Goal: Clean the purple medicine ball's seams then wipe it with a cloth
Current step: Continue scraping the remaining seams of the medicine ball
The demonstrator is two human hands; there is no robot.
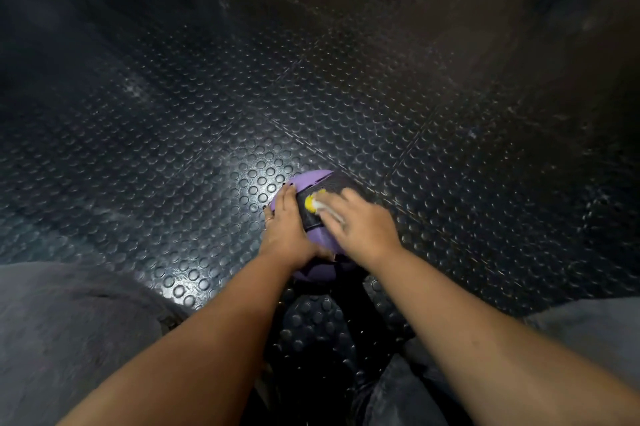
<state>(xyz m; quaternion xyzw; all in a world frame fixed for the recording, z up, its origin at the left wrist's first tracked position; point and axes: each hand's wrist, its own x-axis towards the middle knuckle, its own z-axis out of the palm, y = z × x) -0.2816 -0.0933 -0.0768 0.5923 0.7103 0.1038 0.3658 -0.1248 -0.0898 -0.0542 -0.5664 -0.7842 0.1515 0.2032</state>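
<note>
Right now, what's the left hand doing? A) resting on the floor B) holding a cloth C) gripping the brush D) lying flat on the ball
D: the left hand lies with straight fingers on the purple medicine ball's left side; the right hand holds the yellow-tipped tool.

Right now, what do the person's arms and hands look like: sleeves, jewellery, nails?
Both forearms are bare, no sleeves or watch in view. The left hand wears a ring and dark nail polish. The right hand is motion-blurred; no jewellery can be made out.
</note>
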